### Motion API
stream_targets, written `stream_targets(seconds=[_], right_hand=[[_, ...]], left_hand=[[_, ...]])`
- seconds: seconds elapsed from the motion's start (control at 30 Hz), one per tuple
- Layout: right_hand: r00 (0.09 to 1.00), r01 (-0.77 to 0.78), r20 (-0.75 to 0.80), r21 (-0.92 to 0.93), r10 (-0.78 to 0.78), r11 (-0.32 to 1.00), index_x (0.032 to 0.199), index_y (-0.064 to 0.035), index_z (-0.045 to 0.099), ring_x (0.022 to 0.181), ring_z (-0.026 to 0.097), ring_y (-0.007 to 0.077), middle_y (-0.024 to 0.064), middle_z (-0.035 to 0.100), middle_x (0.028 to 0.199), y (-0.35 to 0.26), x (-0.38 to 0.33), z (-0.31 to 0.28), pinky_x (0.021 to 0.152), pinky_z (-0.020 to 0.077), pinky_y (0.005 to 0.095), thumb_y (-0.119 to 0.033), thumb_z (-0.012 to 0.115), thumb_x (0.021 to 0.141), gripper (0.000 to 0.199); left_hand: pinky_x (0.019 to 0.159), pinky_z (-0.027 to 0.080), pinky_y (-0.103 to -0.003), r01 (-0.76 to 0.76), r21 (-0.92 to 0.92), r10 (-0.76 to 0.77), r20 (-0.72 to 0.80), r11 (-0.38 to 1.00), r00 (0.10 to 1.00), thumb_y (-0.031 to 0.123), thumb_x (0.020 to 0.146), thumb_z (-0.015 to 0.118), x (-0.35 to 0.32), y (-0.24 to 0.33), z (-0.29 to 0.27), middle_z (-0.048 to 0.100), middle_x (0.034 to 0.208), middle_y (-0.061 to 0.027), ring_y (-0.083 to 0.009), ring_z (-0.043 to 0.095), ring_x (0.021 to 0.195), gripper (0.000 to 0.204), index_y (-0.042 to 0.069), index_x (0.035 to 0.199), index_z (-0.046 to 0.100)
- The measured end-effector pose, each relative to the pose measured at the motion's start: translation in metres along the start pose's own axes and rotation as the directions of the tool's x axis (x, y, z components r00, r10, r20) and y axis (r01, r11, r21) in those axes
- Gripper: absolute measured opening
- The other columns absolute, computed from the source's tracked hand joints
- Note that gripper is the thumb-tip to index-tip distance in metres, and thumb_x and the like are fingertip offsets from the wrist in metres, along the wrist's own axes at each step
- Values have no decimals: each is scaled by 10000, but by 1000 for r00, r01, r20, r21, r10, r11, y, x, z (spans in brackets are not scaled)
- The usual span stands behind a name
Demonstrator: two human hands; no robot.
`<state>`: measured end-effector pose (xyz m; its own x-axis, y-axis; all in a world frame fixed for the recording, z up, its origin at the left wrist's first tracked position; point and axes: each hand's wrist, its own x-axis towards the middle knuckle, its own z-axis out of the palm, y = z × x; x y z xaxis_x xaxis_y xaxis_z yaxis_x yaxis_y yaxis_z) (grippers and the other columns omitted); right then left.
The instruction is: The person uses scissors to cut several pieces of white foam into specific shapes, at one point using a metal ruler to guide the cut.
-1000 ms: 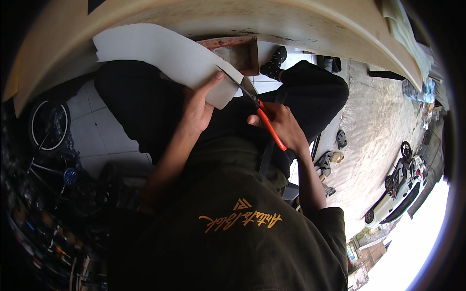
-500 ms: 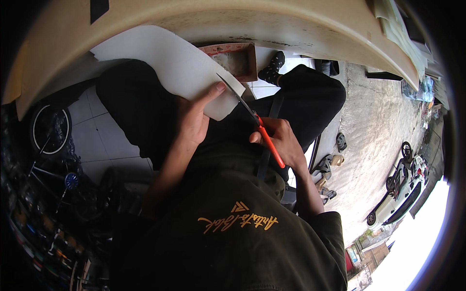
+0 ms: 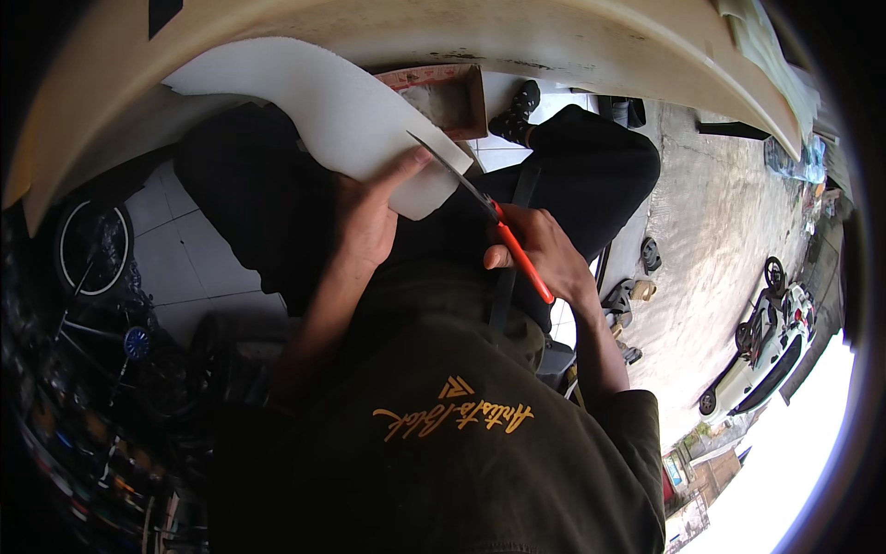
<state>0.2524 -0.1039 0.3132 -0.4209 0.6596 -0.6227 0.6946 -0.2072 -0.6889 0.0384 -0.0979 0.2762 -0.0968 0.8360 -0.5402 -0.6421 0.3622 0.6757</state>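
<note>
A curved white sheet (image 3: 323, 102), its exact material unclear, stretches from the upper left down over my lap. My left hand (image 3: 377, 208) grips its lower part, thumb on top and the other fingers hidden beneath. In my right hand (image 3: 544, 254) is a pair of scissors (image 3: 510, 235) with red handles and dark blades. The blades lie across the sheet near its right end, with the tip pointing to the upper left, close to my left thumb. Part of the right fingers is hidden behind the handles.
A long cream curved panel (image 3: 591, 55) spans the top. Beneath it sits an open reddish box (image 3: 475, 102), beside a foot in a dark patterned sock (image 3: 517, 113). Sandals (image 3: 623, 300) lie to the right. A bicycle wheel (image 3: 95, 247) and clutter fill the left.
The scissors and my right hand have shifted slightly right and down. The sheet appears a little higher in view, its right end tilted somewhat differently. Both hands keep their holds.
</note>
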Motion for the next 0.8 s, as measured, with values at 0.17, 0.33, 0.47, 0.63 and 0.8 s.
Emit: stream_targets(seconds=[0.17,0.33,0.47,0.63,0.8], right_hand=[[997,76,-34,77,-74,994,735,27,490,534,415,235,113,431,560,3,7,0,555,366,396,-793,612,631,835],[999,44,-31,8,-43,999,730,47,518,538,419,242,141,437,568,4,7,-4,556,370,392,-753,633,661,811],[998,-53,25,-52,55,997,771,53,587,709,530,415,239,552,678,-9,2,-12,732,429,443,-602,658,757,658],[999,-39,9,-62,40,997,896,20,665,728,546,411,237,567,689,-6,-1,-13,752,437,443,-612,664,745,650],[999,7,39,-93,-3,996,889,30,628,732,553,408,220,557,665,-4,3,-14,729,431,449,-629,664,737,677]], left_hand=[[848,495,-335,8,8,-9,35,1000,999,11,749,755,1,-1,0,608,1031,-73,-163,605,954,440,19,1138,549],[872,484,-340,-10,-8,10,-19,1000,1000,2,745,756,2,-1,1,593,1057,-82,-174,590,988,474,15,1159,527],[887,474,-345,-32,-26,31,-34,999,999,22,739,771,0,-1,3,583,1070,-82,-177,579,1005,500,19,1172,520],[888,468,-345,-33,-42,31,-52,999,998,43,735,788,4,3,-4,580,1078,-81,-177,575,1011,510,19,1172,526],[883,468,-344,-59,-9,59,-2,998,998,23,748,772,0,-1,-3,587,1095,-89,-177,577,1014,491,7,1174,529]])
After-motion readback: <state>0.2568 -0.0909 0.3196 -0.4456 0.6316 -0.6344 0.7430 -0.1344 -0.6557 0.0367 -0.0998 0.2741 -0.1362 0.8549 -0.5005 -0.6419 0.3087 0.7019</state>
